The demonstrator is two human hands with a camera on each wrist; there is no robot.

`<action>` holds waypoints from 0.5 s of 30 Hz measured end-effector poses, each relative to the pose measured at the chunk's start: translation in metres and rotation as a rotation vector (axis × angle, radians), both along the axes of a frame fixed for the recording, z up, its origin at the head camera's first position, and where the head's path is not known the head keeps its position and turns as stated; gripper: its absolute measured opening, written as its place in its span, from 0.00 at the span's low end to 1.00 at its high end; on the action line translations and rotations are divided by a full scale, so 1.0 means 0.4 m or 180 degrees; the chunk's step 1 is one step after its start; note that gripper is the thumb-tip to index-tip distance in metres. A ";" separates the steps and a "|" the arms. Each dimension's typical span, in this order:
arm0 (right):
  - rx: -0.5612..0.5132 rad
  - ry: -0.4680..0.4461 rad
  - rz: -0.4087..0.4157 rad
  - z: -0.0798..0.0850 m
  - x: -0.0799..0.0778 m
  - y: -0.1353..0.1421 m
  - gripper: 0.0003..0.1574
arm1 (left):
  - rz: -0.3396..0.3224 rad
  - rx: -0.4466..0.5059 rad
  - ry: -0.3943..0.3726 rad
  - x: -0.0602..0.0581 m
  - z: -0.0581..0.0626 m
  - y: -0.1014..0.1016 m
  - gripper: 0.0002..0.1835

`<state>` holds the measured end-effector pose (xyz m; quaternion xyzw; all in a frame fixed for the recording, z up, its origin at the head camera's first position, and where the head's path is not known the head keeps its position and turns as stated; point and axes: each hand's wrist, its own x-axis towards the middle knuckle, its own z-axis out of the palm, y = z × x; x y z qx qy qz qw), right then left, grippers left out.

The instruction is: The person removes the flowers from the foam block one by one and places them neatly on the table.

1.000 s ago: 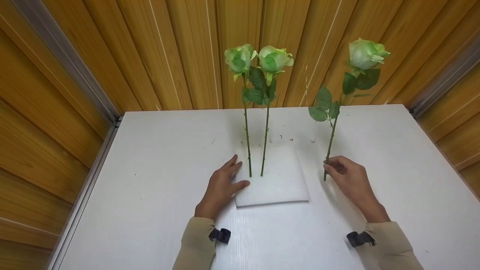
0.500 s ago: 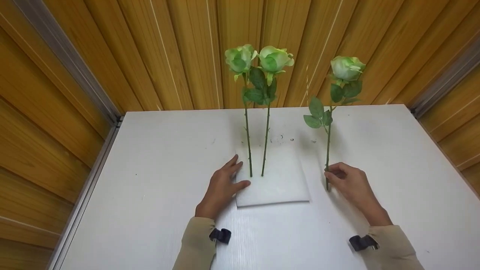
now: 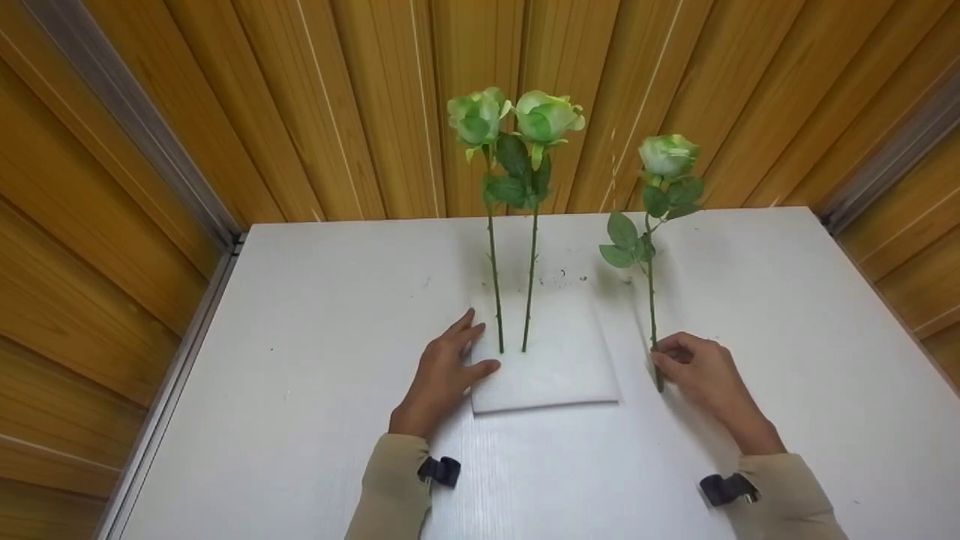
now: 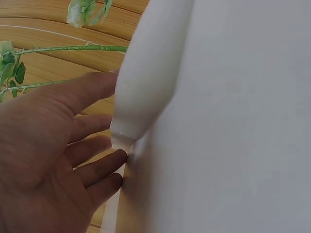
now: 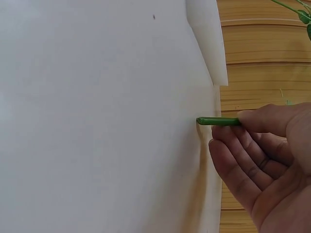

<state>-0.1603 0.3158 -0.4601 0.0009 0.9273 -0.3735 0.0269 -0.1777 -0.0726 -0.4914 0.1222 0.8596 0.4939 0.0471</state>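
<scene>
Two pale green roses, a left one point(image 3: 478, 118) and a right one point(image 3: 546, 118), stand upright with their stems in a white foam block point(image 3: 562, 382). My left hand point(image 3: 445, 367) rests against the block's left side, thumb on its top and fingers spread along the edge. In the left wrist view those fingers point(image 4: 99, 174) touch the block's side and the table. To the block's right, my right hand point(image 3: 705, 371) pinches a third rose point(image 3: 669, 156) low on its stem, bloom up. The right wrist view shows the green stem end point(image 5: 211, 121) poking out past the thumb.
The block and hands are over a white table point(image 3: 337, 300) with small dark marks behind the block. Wood-patterned panels point(image 3: 375, 97) rise behind the table and at both sides. A dark clip-like piece sits at each wrist.
My right hand has come down towards the front with its rose, whose bloom has swung left and lower, so the stem stands more upright. The left hand and the two standing roses keep still.
</scene>
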 end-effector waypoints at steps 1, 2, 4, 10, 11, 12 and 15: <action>-0.0002 -0.0030 -0.0005 -0.001 0.001 0.001 0.10 | 0.0001 -0.0014 0.0004 0.000 -0.001 0.000 0.35; -0.0004 -0.0056 -0.0004 -0.002 0.003 0.001 0.10 | 0.0003 -0.0029 0.0011 0.001 -0.002 0.000 0.35; -0.0014 -0.0109 0.0001 -0.005 0.006 0.003 0.11 | 0.0013 -0.0058 0.0026 0.001 -0.005 0.001 0.34; -0.0018 -0.0119 0.0022 -0.013 0.007 0.009 0.10 | 0.0018 -0.0090 0.0083 0.000 -0.007 0.004 0.34; -0.0001 -0.0109 0.0024 -0.013 0.007 0.010 0.09 | 0.0016 -0.0089 0.0084 0.000 -0.007 0.004 0.34; 0.0013 -0.0100 0.0030 -0.014 0.007 0.010 0.09 | 0.0013 -0.0086 0.0087 0.000 -0.007 0.004 0.34; 0.0070 -0.0103 0.0047 -0.013 0.007 0.011 0.09 | 0.0018 -0.0077 0.0082 0.000 -0.006 0.004 0.34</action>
